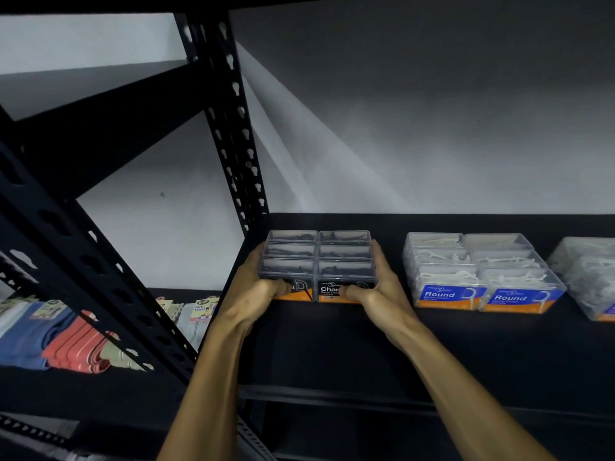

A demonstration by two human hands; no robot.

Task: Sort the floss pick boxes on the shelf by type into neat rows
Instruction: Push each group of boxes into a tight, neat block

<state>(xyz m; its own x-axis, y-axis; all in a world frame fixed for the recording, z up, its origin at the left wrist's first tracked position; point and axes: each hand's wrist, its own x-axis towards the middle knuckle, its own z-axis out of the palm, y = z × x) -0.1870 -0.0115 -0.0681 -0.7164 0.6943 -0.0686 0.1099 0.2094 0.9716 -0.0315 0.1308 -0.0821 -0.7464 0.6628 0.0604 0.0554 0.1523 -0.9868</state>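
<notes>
Several clear boxes of black charcoal floss picks stand in two tight columns at the left end of the black shelf. My left hand presses the block's left side and front, thumb on the front label. My right hand clasps its right side, thumb on the front. To the right, apart from them, several clear boxes of white Round floss picks with blue and orange labels sit in two columns. Another clear box of white picks is cut off at the right edge.
A black perforated upright post rises just left of the charcoal boxes. On the neighbouring shelf at the left lie folded towels and hanging face towel packs. A grey wall stands behind the shelf.
</notes>
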